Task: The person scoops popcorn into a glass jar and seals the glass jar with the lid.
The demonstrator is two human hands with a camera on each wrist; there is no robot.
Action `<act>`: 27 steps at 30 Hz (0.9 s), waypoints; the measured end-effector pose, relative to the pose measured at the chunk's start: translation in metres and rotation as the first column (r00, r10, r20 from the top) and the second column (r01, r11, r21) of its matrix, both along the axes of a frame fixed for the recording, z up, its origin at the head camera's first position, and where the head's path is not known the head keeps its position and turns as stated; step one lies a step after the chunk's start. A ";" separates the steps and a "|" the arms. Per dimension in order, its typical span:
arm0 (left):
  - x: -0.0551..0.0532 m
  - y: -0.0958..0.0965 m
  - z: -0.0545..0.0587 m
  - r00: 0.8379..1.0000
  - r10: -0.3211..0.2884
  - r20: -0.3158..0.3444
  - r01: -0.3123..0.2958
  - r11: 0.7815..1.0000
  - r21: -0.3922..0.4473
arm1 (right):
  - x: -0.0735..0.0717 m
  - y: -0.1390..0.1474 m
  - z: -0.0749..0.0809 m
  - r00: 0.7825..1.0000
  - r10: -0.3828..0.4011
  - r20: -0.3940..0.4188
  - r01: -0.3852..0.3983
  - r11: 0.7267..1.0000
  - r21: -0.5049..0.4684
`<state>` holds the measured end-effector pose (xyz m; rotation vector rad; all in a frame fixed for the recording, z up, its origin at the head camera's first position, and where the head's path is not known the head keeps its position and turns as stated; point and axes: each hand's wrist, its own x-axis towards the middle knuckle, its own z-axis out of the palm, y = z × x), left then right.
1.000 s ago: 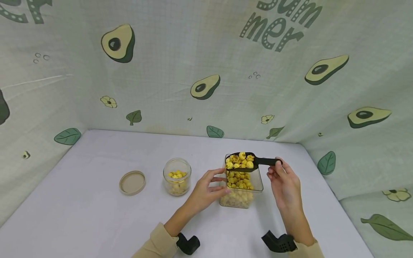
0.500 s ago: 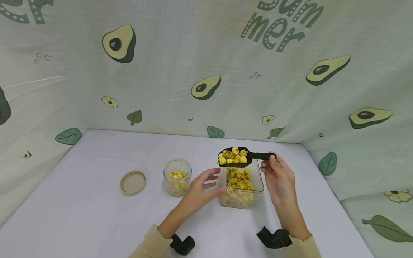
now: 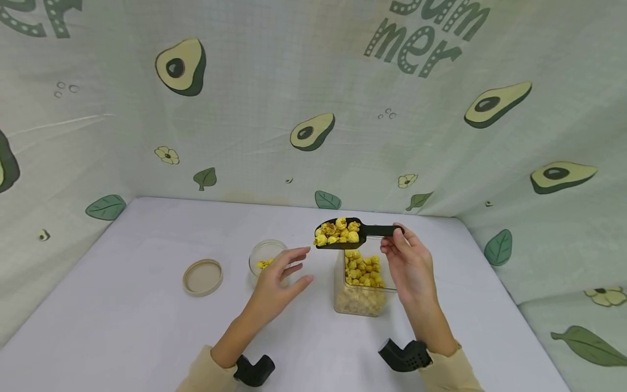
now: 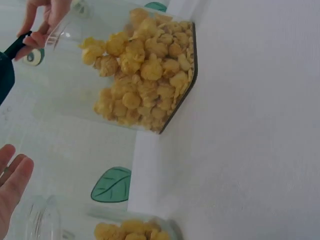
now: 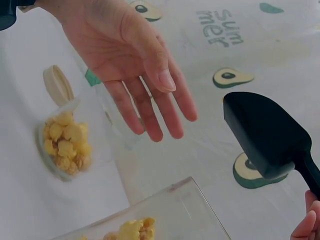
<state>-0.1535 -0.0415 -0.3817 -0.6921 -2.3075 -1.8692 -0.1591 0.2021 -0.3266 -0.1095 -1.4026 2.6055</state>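
Note:
My right hand (image 3: 411, 261) pinches the handle end of a black scoop (image 3: 379, 231), which is heaped with yellow popcorn (image 3: 338, 233). The scoop is level, raised above the back left part of a clear square container (image 3: 360, 305) that holds more popcorn. My left hand (image 3: 276, 280) is off the container, fingers spread and slightly bent, holding nothing. It overlaps a round glass jar (image 3: 266, 249) in the head view, hiding much of it. In the right wrist view the jar (image 5: 65, 145) shows popcorn in its lower part, and the scoop's underside faces the camera.
A round beige lid (image 3: 202, 277) lies on the white table (image 3: 122, 316), left of the jar. An avocado-print cloth (image 3: 245, 109) hangs behind the table and along its sides. Black camera mounts (image 3: 254, 370) sit on both wrists.
My left hand has let go of the square container and moved left to the jar. My right hand has lifted the filled scoop and carried it left from over the container.

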 end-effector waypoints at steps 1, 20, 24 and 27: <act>0.000 -0.004 0.001 1.000 0.016 -0.018 -0.016 1.000 -0.005 | -0.001 -0.002 0.000 1.000 0.003 0.004 -0.003 1.000 0.004; -0.005 -0.069 -0.003 0.913 0.266 -0.310 -0.303 0.950 -0.077 | -0.008 -0.033 0.004 0.998 0.048 0.044 -0.050 0.998 0.032; -0.006 -0.077 -0.010 0.948 0.251 -0.195 -0.279 0.951 -0.134 | -0.009 -0.036 0.003 0.998 0.060 0.036 -0.061 0.998 0.032; -0.008 -0.081 -0.015 0.972 0.227 -0.064 -0.234 0.961 -0.150 | -0.011 -0.039 0.002 0.997 0.074 0.038 -0.075 0.996 0.044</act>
